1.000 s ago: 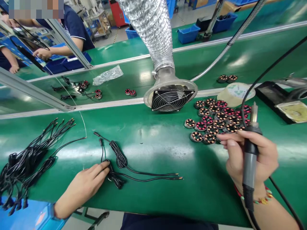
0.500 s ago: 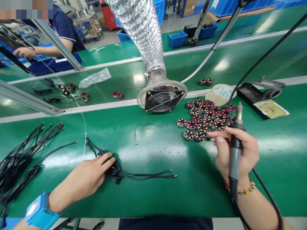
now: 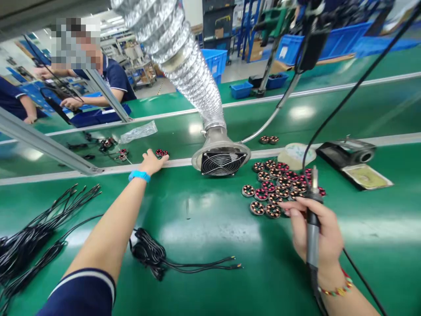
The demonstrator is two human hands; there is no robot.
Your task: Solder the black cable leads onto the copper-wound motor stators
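The left hand (image 3: 153, 161) is stretched out to the far rail (image 3: 179, 163), where its grip is held apart, thumb and fingers spread beside a pair of red coils (image 3: 161, 152). Whether the coils are touched cannot be told. A blue band (image 3: 140, 176) is worn on that wrist.

By the right hand (image 3: 319, 232), the iron (image 3: 313, 239) is clamped in a closed grip, its tip pointed upward. The thumb and forefinger are extended toward the near edge of a cluster of red and copper coils (image 3: 268, 186) on the table (image 3: 210, 232); contact with the coils cannot be made out. A beaded bracelet (image 3: 340, 288) is worn on the right wrist.

Two bundled cables (image 3: 148, 250) are laid near the left forearm, their bare ends pointed to the right. A larger pile of cables (image 3: 23, 241) is heaped at the left of the table. Behind the cluster, a pale disc (image 3: 296, 156) is set, with the iron stand (image 3: 357, 151) and its yellow sponge (image 3: 366, 175) placed to the right. A round-hooded fan (image 3: 223, 163) is hung between the hands from a silver hose (image 3: 197, 74). Beyond the rail, a clear bag (image 3: 138, 131) and another person (image 3: 118, 81) are seen.
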